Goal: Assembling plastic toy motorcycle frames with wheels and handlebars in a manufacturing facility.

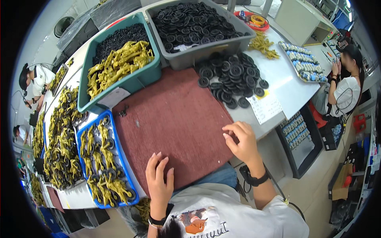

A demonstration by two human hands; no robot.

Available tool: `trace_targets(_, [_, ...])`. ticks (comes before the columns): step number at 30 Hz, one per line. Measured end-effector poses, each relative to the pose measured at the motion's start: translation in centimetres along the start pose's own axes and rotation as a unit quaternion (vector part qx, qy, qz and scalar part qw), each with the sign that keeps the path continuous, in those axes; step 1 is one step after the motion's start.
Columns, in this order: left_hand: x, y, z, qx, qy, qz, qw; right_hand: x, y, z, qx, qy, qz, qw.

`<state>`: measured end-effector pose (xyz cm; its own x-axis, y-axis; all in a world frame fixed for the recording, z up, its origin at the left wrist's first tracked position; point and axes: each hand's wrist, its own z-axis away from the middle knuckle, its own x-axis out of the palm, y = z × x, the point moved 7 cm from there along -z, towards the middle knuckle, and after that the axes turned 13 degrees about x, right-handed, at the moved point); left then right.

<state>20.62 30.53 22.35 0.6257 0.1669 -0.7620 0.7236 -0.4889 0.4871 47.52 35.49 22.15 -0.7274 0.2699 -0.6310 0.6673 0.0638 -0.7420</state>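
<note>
My left hand (158, 176) hovers over the near edge of a reddish-brown mat (170, 115), its fingers apart and nothing in them. At the mat's right edge my right hand (242, 142) is half curled, thumb and fingers apart, also holding nothing. A few small black parts (124, 111) lie on the mat's left side. Left of the mat, a blue tray (115, 135) carries rows of yellow-green toy motorcycles (107, 158) with black wheels. Loose black toy wheels (234, 75) are heaped just beyond the mat's far right corner.
Behind the mat stand a teal bin (139, 79) of yellow-green frames and small black parts, and a grey bin (178, 59) full of black wheels. A paper sheet (266, 107) lies at right, beyond it a tray of bluish parts (303, 61). Co-workers (345, 83) sit at both sides.
</note>
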Motion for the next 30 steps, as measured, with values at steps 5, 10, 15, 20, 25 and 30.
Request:
trace_targets(5, [0.2,-0.8,0.3,-0.027,0.022,-0.01,0.999,0.9,-0.6,-0.9,-0.022,0.018,0.053,0.998])
trace_targets(10, [0.4,-0.8,0.0,-0.039,0.009,-0.019,0.999,0.5,-0.5,-1.1,-0.018,0.041,0.04,0.998])
trace_targets(15, [0.5,-1.0,-0.4,-0.058,-0.02,-0.04,0.997,0.9,0.0,-1.1,0.001,0.04,0.06,0.997])
trace_targets(20, [1.5,-2.2,-0.8,-0.12,-0.074,-0.07,0.988,1.7,-0.2,-1.8,0.032,-0.026,0.164,0.986])
trace_targets(25, [1.8,-2.9,0.1,-0.149,-0.175,-0.12,0.966,2.6,0.9,-1.6,0.019,-0.177,0.192,0.965])
trace_targets(30, [2.1,-3.1,1.1,-0.134,-0.219,-0.153,0.954,2.6,1.7,-0.3,-0.009,-0.181,0.262,0.948])
